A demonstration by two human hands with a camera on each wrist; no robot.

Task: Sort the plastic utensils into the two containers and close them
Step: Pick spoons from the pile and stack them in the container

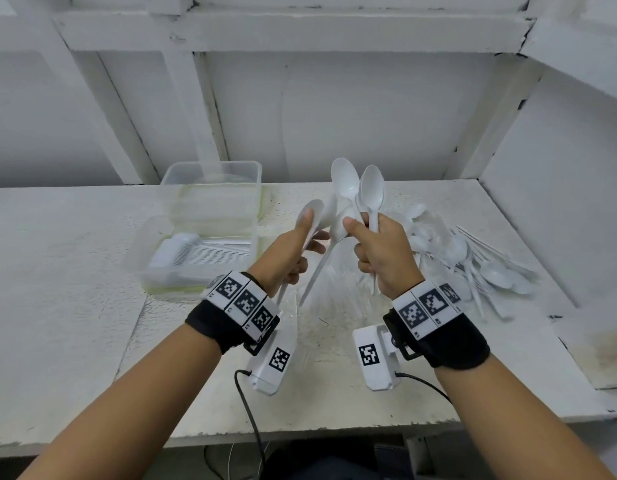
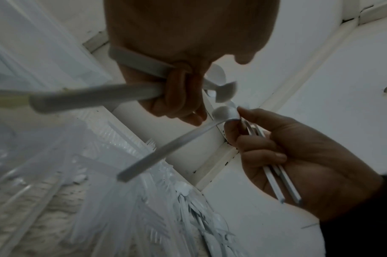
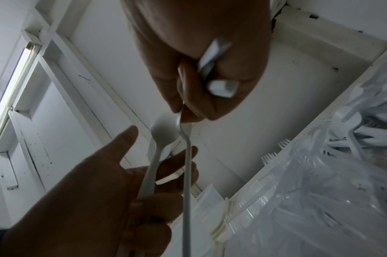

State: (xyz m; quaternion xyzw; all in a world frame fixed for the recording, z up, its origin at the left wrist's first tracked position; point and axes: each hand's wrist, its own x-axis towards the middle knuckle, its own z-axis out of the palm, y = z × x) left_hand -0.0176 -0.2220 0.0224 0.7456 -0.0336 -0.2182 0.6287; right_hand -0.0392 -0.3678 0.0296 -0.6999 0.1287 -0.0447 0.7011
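Above table (image 1: 92, 306), spoons (image 1: 355, 188) in right hand (image 1: 383, 251)

No words, brand names or numbers can be read. The only signs are black-and-white square code markers on the white blocks of the black wristbands (image 1: 241, 301) (image 1: 428, 306) and on the white camera housings (image 1: 278, 358) (image 1: 369, 355) under the wrists; tiny characters beside them are too small to read.

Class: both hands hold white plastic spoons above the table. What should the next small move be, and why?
Probably pass the single white plastic spoon pinched by the right hand into the left hand, which already grips spoons with fingers spread beside it. The right hand holds two more upright, and many lie loose in the pile of white utensils.
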